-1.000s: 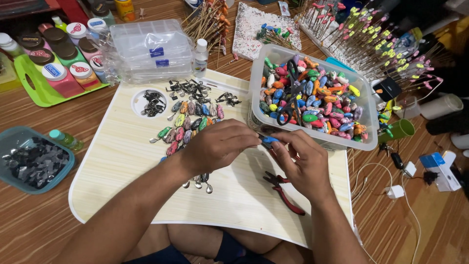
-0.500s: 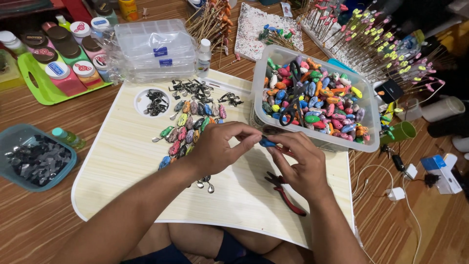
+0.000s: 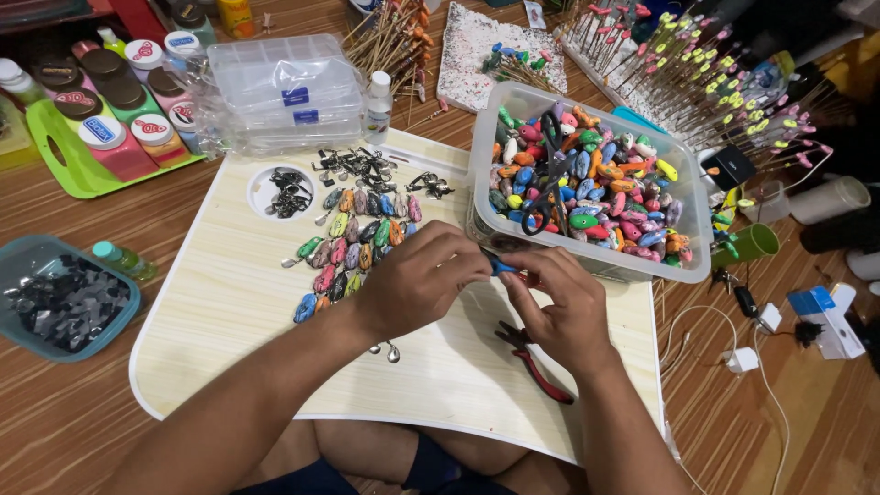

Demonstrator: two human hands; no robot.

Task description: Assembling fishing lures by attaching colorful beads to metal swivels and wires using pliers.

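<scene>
A lap board [image 3: 229, 302] is lying on the table [image 3: 55, 431], both hands [image 3: 495, 289] meeting above its middle. Rows of beads [image 3: 353, 240] are lying left of them, pliers [image 3: 536, 362] below the right hand, a bead-filled tub [image 3: 687, 197] sitting behind.

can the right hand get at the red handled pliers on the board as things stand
Probably yes. The red-handled metal pliers lie bare on the pale wooden lap board, just below the right hand, with nothing over them; but its fingers pinch a small blue bead first.
</scene>
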